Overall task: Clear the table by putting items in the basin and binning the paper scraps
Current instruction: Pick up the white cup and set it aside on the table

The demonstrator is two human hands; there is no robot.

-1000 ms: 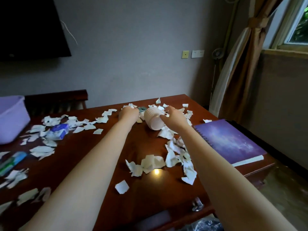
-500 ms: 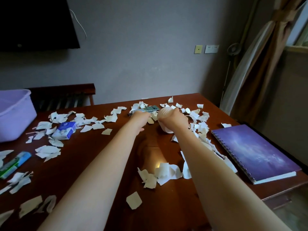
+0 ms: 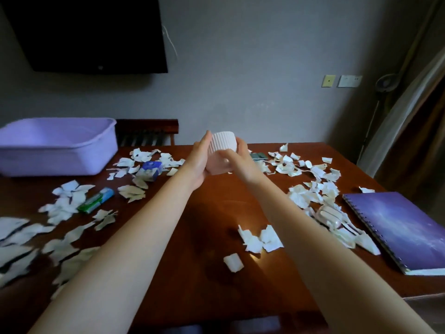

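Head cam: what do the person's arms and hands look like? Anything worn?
Left forearm and right forearm are bare to the frame edge, no sleeves in view. Left hand and right hand are ungloved; no watch, bracelet or ring shows, though motion blur limits detail.

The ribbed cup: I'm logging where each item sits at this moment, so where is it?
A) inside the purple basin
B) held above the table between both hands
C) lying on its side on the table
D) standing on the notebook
B: the ribbed cup is off the table, with the left hand against one side and the right hand curled round the other.
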